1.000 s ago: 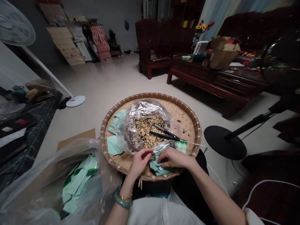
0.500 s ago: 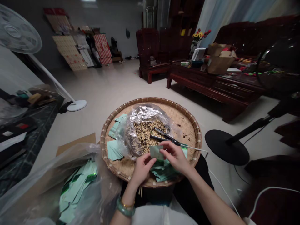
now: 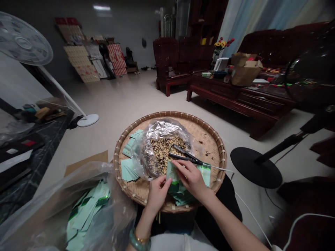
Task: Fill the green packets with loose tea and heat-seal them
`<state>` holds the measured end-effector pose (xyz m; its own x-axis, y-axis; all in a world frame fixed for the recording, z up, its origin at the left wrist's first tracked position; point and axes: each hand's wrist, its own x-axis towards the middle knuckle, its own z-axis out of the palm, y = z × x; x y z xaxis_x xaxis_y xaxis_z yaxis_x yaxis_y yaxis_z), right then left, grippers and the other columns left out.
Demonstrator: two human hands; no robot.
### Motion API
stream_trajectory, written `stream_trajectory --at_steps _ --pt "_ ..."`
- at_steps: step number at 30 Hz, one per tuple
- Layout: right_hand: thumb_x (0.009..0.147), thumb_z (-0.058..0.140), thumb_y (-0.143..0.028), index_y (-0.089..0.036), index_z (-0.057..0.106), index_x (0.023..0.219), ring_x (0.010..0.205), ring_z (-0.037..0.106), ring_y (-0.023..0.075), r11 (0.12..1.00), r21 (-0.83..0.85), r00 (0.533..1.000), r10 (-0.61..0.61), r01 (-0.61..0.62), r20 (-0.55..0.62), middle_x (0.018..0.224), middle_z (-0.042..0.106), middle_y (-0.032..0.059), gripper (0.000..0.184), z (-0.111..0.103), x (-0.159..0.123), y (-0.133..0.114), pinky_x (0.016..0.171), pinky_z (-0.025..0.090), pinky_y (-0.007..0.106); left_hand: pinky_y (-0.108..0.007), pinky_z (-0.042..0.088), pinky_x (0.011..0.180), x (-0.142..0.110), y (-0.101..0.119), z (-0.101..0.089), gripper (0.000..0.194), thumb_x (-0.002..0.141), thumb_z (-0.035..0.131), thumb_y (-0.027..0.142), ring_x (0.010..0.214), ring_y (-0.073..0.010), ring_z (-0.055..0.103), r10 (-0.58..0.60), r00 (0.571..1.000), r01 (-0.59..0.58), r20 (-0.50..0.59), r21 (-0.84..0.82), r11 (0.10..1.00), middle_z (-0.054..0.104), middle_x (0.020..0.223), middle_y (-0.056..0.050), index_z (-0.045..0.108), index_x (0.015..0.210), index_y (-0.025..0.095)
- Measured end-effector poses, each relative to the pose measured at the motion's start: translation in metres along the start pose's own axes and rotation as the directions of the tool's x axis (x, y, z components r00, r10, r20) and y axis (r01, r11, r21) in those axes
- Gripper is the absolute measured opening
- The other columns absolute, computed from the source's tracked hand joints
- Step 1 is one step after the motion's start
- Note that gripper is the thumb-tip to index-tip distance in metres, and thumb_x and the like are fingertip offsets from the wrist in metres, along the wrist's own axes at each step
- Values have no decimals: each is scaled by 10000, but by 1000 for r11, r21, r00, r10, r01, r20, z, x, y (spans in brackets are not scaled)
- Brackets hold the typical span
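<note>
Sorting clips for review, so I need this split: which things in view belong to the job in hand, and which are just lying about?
Seem part of the job:
green packet, in the left hand and right hand
fanned packets on the round tray
open bag of dried mix
black tongs

Seem just lying about:
white fan
stacked boxes
paper bag and flowers

- On the bamboo tray's (image 3: pixel 201 129) middle, a plastic bag (image 3: pixel 161 129) is lying, with loose mix (image 3: pixel 160 149) sitting in it.
- Right of the tray's centre, a flat iron (image 3: pixel 193 160) is resting on that bag.
- Inside the tray's left rim, sachets (image 3: pixel 128 170) are lying; more are piling inside its near rim.
- Left of the tray, a plastic sack (image 3: pixel 117 188) is sitting, holding further sachets.
- Behind it, leftward, a pedestal fan (image 3: pixel 22 42) is standing.
- Behind it, rightward, a coffee table (image 3: pixel 227 91) is standing.
</note>
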<state>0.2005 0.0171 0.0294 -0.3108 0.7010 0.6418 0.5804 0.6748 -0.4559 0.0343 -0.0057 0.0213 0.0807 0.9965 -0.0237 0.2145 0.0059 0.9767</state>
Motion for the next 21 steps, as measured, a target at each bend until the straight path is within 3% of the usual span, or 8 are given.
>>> stream_trajectory --at_steps 4,9,12,17,21 --pt "899 404 -129 -224 508 1274 1036 571 200 1000 5 1000 6 -6 9 1142 604 115 400 1 -1 0 859 500 358 -201 343 495 0 -4 0 336 757 580 430 514 -109 428 -8 1000 8 -8 1 1000 498 514 26 603 591 140" --pt "866 524 -205 -183 644 897 876 556 202 997 -5 996 71 -71 -60 924 596 100 125 1 4 0 747 498 356 -210 400 542 -2 -6 -3 269 795 555 364 564 -133 518 49 999 -50 5 115 992 616 598 -5 679 699 146" --pt "846 548 -198 -184 636 815 795 522 192 998 -20 996 59 -60 -71 827 555 79 94 -3 7 -2 681 477 339 -235 454 605 -1 -5 -7 222 782 574 339 626 -163 589 71 997 -68 -16 154 986 690 686 -24 718 772 170" --pt "849 500 -118 -214 618 956 824 543 186 988 150 997 -23 35 -77 874 594 73 186 -7 6 -4 707 477 340 -256 504 627 3 -9 -11 204 670 675 345 653 -180 633 -7 960 3 -281 -15 1000 706 697 -33 718 751 162" --pt "874 496 -195 -197 619 874 792 548 194 980 156 992 129 -125 -14 816 618 72 123 0 0 -3 689 470 330 -231 505 527 3 -12 -8 286 609 734 404 531 -141 590 -78 926 3 -370 -200 980 652 584 -6 689 697 135"
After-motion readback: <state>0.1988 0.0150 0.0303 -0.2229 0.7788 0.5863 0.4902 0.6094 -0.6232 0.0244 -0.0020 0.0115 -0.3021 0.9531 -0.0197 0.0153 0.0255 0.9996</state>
